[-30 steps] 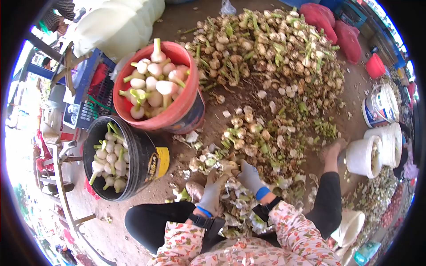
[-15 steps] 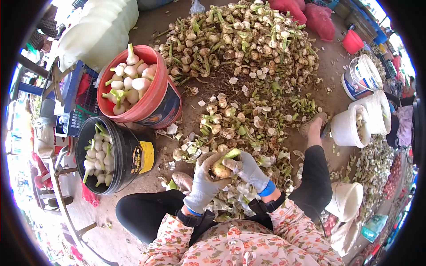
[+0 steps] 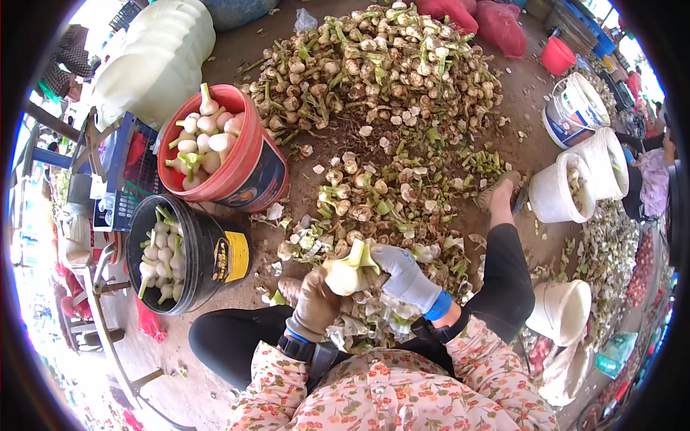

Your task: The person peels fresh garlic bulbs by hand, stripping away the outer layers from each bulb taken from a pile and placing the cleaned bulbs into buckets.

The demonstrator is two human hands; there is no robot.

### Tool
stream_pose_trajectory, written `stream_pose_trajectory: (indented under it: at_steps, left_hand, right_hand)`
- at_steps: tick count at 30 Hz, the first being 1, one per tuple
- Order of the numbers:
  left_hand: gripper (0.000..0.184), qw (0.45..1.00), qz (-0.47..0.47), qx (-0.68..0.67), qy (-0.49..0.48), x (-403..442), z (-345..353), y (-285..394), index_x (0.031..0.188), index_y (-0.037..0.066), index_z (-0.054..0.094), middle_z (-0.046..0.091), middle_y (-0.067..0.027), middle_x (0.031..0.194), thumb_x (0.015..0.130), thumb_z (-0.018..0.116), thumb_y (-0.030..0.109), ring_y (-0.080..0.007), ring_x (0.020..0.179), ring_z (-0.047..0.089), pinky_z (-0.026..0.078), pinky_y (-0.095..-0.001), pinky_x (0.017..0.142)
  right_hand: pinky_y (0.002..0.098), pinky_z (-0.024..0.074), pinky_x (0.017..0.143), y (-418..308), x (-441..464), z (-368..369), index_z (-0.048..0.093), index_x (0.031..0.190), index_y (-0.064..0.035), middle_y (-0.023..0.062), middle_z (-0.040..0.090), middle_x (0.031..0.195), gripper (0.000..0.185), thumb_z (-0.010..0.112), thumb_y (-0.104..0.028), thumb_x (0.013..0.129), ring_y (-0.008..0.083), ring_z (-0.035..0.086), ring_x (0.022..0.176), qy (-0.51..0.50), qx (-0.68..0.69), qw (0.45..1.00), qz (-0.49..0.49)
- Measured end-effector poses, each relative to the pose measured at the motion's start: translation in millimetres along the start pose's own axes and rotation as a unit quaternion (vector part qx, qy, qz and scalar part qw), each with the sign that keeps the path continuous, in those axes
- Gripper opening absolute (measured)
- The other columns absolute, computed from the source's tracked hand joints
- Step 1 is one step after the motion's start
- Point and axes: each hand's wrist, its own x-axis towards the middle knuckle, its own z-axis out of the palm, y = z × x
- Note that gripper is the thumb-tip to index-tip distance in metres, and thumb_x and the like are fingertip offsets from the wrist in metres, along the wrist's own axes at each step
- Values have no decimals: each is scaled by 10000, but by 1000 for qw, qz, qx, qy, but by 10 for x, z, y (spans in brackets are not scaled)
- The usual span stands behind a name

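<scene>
Between my gloved hands is a garlic bulb (image 3: 345, 278), pale and smooth, its green stalk stub pointing up and away from me. My left hand (image 3: 315, 304), in a soiled grey glove, is wrapped round the bulb's left side and underside. The thumb and fingers of my right hand (image 3: 406, 274) close on the bulb's right side by the stalk and its peeled-back skin; the fingertips are partly hidden. Below the hands lie loose white garlic skins (image 3: 388, 323). Just beyond them, unpeeled bulbs (image 3: 343, 197) with brownish skins lie among trimmings.
A large heap of garlic (image 3: 381, 65) stands ahead. To the left are a red bucket (image 3: 248, 169) and a black bucket (image 3: 215, 258), both holding peeled bulbs. White buckets (image 3: 553, 194) line the right. My right foot (image 3: 497, 194) rests beside the trimmings.
The bulb has gone from brown-skinned to pale, its stalk now more upright. My left hand has turned and shifted slightly left; my right hand stays at the bulb's right side.
</scene>
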Motion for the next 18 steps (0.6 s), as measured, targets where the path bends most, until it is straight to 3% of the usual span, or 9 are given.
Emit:
stream_pose_trajectory:
  at_steps: [4, 6, 7, 8, 9, 11, 13, 16, 18]
  left_hand:
    - [758, 977, -81, -150, -131, 57, -240, 26, 1271, 47, 474, 633, -123, 1016, 831, 435, 663, -161, 727, 611, 484, -280, 520]
    - [768, 998, -5, -62, -12, 24, -79, -38, 1278, 46, 464, 618, -103, 1058, 839, 413, 673, -149, 806, 605, 499, -276, 588]
    - [773, 998, 33, -17, 46, 12, 7, -46, 1282, 45, 459, 611, -93, 1079, 842, 401, 678, -143, 845, 602, 507, -274, 622]
    - [712, 997, 26, 31, 64, 20, -103, -63, 1297, 43, 439, 583, -75, 1141, 867, 455, 610, -149, 974, 579, 512, -285, 739]
    - [594, 983, 107, 133, 61, 3, 58, 21, 1305, 37, 427, 567, -69, 1167, 868, 604, 399, -175, 1023, 573, 514, -293, 802]
    - [554, 956, 188, 184, 131, 13, -31, -142, 1313, 22, 418, 550, -74, 1198, 830, 664, 135, -192, 1048, 567, 511, -290, 837]
    - [555, 974, 154, 127, 104, -39, -20, -34, 1320, 14, 409, 543, -77, 1207, 818, 642, 51, -195, 1046, 568, 509, -285, 846]
    - [571, 991, 77, 41, 105, -105, -118, 137, 1342, 28, 394, 547, -85, 1198, 818, 620, 10, -188, 1019, 575, 520, -301, 831]
    - [591, 991, 53, 59, 106, -99, -188, 150, 1348, 35, 386, 570, -78, 1150, 815, 639, 69, -173, 973, 589, 523, -295, 791]
  right_hand:
    - [397, 450, 838, -187, -19, 82, 579, 1078, -39, 162, 579, 1056, 347, 647, -18, 738, 356, 555, 989, 54, 30, 998, 9]
    - [381, 439, 859, -309, -6, 145, 573, 1083, -27, 167, 554, 1119, 269, 617, -62, 820, 337, 551, 1011, 71, 150, 981, 102]
    - [376, 443, 846, -347, 14, 121, 573, 1077, -24, 165, 551, 1119, 247, 605, -71, 837, 329, 553, 997, 72, 122, 985, 95]
    - [371, 447, 833, -367, 59, 76, 572, 1072, -21, 163, 549, 1119, 227, 594, -80, 853, 321, 554, 982, 72, 93, 989, 87]
    - [367, 450, 821, -398, 93, 36, 572, 1066, -18, 161, 546, 1119, 209, 582, -89, 870, 313, 556, 968, 73, 64, 992, 80]
    - [298, 462, 645, -457, 88, 40, 575, 1013, -1, 85, 579, 864, 161, 566, -90, 880, 181, 560, 732, 67, 105, 985, 120]
    - [261, 439, 549, -436, 46, 21, 581, 981, 1, 30, 559, 731, 133, 546, -90, 891, 110, 521, 611, 32, 161, 976, 142]
    - [232, 399, 491, -628, 82, -188, 587, 947, -4, -28, 501, 631, 116, 528, -90, 896, 54, 459, 536, -21, 365, 876, 316]
    - [231, 393, 490, -575, 29, -64, 587, 943, -6, -27, 508, 636, 120, 527, -101, 901, 55, 456, 534, -20, 401, 866, 297]
